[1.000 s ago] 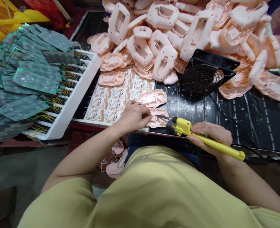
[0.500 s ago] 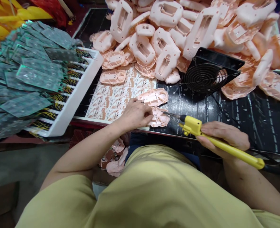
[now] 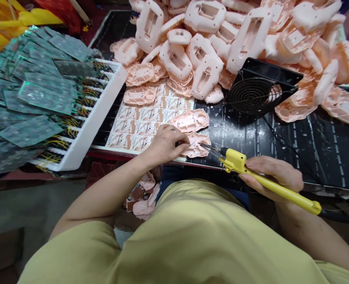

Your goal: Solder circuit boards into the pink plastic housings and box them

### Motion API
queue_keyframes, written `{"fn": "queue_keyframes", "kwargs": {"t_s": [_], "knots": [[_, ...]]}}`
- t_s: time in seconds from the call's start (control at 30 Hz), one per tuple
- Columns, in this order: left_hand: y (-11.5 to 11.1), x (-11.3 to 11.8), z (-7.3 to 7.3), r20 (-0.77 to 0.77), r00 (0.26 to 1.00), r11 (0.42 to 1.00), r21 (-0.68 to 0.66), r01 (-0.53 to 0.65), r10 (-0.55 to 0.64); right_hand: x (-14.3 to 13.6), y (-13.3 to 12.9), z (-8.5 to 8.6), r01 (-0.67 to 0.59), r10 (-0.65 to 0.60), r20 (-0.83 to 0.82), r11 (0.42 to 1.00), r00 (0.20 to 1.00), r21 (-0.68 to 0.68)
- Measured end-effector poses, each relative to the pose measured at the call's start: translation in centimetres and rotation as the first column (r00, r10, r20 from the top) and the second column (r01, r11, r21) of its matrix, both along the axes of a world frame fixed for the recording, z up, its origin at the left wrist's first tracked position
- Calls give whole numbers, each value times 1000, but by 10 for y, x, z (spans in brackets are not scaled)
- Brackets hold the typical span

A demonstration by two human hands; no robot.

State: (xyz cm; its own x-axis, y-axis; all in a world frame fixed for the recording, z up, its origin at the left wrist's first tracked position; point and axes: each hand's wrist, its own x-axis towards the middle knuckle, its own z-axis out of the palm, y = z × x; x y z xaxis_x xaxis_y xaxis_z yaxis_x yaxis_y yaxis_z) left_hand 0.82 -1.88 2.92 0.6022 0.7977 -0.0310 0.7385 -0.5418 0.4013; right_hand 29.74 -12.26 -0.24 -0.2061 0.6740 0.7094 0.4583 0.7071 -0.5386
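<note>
My right hand [image 3: 273,173] is wrapped round a yellow soldering iron [image 3: 283,191], its tip pointing left over the near pink plastic shell half [image 3: 199,145]. The tip is at the shell's inner side; whether it touches cannot be made out. My left hand [image 3: 170,144] is at the left end of this shell, thumb and fingers pinched together. What the pinch holds, if anything, is too small to see. A second pink shell half [image 3: 191,120], inner side up, lies just beyond, close to my left fingers.
A black fan [image 3: 255,94] stands beyond the iron, its cable trailing right. Pink shells [image 3: 177,59] are heaped along the back. A white foam tray [image 3: 99,118] with wired green circuit boards [image 3: 47,96] is at left. Printed sheets [image 3: 129,126] lie under the work.
My right hand has moved the soldering iron left and slightly down, bringing its tip further over the near shell. My left hand stays pinched at almost the same spot.
</note>
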Motion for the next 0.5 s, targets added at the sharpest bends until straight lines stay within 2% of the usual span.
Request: {"fn": "queue_keyframes", "kwargs": {"t_s": [0.17, 0.37, 0.5], "knots": [[0, 7, -1, -83, 996, 999, -9, 39, -40, -4, 1, -3, -86, 86, 13, 995, 996, -50], [1, 11, 5, -166, 983, 997, -19, 69, -72, -14, 8, 7, -102, 102, 62, 995, 993, -4], [3, 15, 9, -210, 974, 996, -27, 80, -84, -11, 8, 10, -123, 123, 91, 992, 988, -5]]}}
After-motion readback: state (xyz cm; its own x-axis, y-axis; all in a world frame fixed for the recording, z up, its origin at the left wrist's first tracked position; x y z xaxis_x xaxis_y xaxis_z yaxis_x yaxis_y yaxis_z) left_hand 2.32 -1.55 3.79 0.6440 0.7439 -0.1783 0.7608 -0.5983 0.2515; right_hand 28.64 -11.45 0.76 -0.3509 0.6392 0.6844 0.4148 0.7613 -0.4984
